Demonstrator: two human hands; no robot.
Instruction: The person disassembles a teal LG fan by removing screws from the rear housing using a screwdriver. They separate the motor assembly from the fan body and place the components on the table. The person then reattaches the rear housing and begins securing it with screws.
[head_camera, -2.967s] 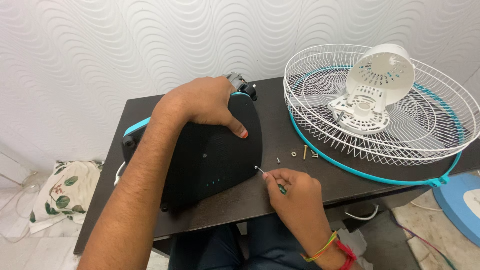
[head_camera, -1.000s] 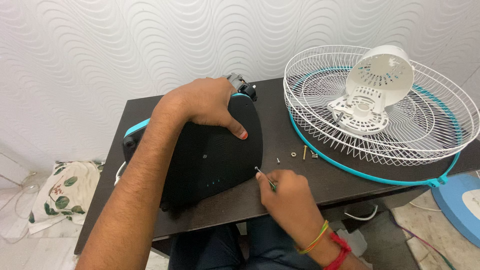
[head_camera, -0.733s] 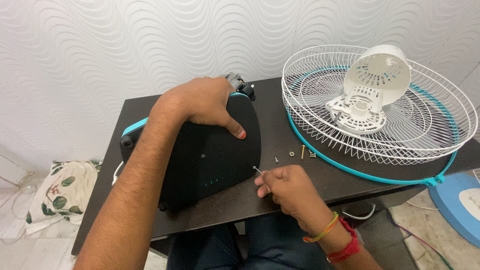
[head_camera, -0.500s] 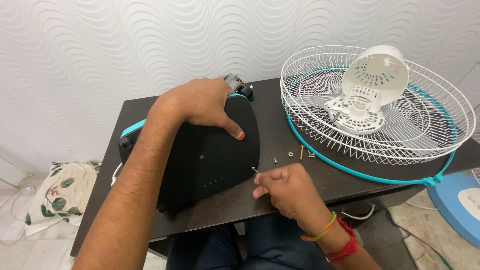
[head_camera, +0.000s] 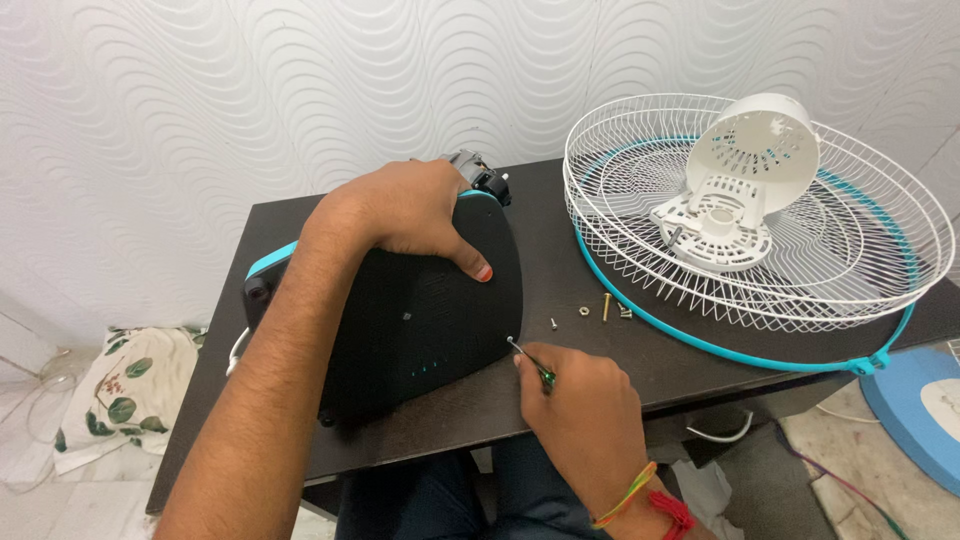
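A black fan base (head_camera: 405, 325) with a teal edge lies tilted on the dark table (head_camera: 560, 260). My left hand (head_camera: 410, 210) presses down on its upper part, thumb spread over the black underside. My right hand (head_camera: 575, 405) grips a small screwdriver (head_camera: 530, 362) with a green handle; its metal tip touches the base's right edge. Several loose screws and a nut (head_camera: 590, 312) lie on the table just right of the base.
A white wire fan grille (head_camera: 850, 260) with a teal ring rests on the table's right side, a white motor housing (head_camera: 745, 180) inside it. A leaf-print cloth (head_camera: 120, 390) lies on the floor at left. A blue object (head_camera: 925, 410) sits at lower right.
My right hand has shifted a little left and up, bringing the screwdriver tip against the base's edge. My left hand and the base have stayed put.
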